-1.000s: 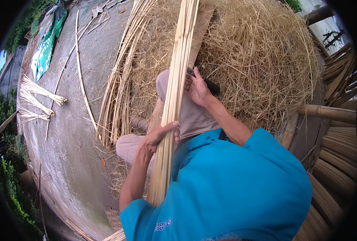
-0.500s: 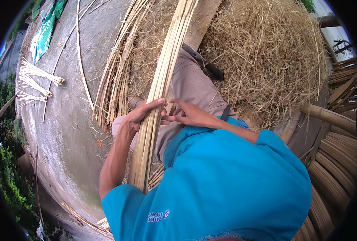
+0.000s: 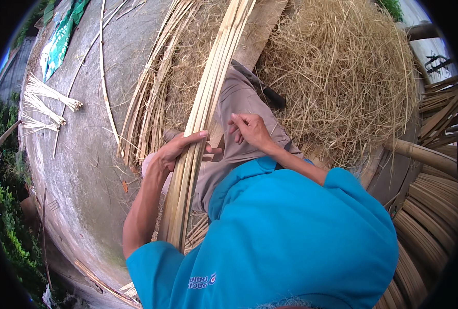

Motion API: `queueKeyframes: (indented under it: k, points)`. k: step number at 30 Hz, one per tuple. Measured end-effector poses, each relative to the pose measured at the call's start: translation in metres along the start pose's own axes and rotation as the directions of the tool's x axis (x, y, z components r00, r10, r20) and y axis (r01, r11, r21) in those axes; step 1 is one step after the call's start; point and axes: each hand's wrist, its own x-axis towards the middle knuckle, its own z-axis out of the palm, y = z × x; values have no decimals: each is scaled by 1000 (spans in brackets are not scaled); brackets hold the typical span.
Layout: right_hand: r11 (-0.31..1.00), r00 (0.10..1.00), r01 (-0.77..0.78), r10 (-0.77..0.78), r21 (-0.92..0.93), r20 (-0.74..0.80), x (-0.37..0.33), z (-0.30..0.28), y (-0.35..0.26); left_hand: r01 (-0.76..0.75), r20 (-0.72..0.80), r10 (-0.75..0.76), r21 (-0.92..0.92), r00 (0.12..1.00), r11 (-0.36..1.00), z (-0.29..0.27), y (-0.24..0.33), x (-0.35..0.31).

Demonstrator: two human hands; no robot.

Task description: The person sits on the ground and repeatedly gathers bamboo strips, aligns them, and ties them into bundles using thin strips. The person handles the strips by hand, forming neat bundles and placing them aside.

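Note:
A long bundle of pale split bamboo strips [image 3: 208, 95] runs from beside my left upper arm up to the top of the view, slanting right. My left hand [image 3: 180, 147] grips it around the middle, thumb across the top and fingertips showing on the right side. To the right of the bundle, apart from it, my right hand [image 3: 249, 131] is raised over my trousered thigh [image 3: 236, 103]. Its fingers are curled in; whatever they may pinch is too small to see. A large knife with a dark handle [image 3: 274, 98] lies just beyond that thigh.
A big heap of fine bamboo shavings [image 3: 342, 77] lies at the right. More bamboo strips [image 3: 149, 98] lie left of the bundle. Small tied bundles [image 3: 46, 105] rest on the concrete floor [image 3: 92, 170]. A bamboo pole [image 3: 425, 157] and stacked strips [image 3: 430, 211] stand at far right.
My right hand has drawn away from the bundle, up and to the right, and its fingers have curled. My left hand keeps its grip, having shifted only slightly.

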Motion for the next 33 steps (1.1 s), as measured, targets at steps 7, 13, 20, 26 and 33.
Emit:
queueKeyframes:
  k: [7, 13, 20, 26, 33]
  points:
    - [849, 749, 460, -214, 259, -627, 4, -126, -76, 7, 19, -7, -13, 1000, 1000, 1, -14, 12]
    - [538, 274, 837, -257, 99, -927, 2, -249, -116, -24, 88, 27, -38, 996, 999, 27, -40, 36]
    - [870, 773, 335, -34, 361, -634, 58, -131, -44, -82, 8, 82, -10, 997, 997, 22, -82, 71]
    - [369, 633, 667, -738, -647, 232, 61, 30, -53, -79, 45, 82, -82, 996, 994, 10, -97, 89]
    - [47, 768, 612, 205, -789, 607, 71, 61, -48, -181, 4, 181, -60, 983, 982, 14, -108, 96]
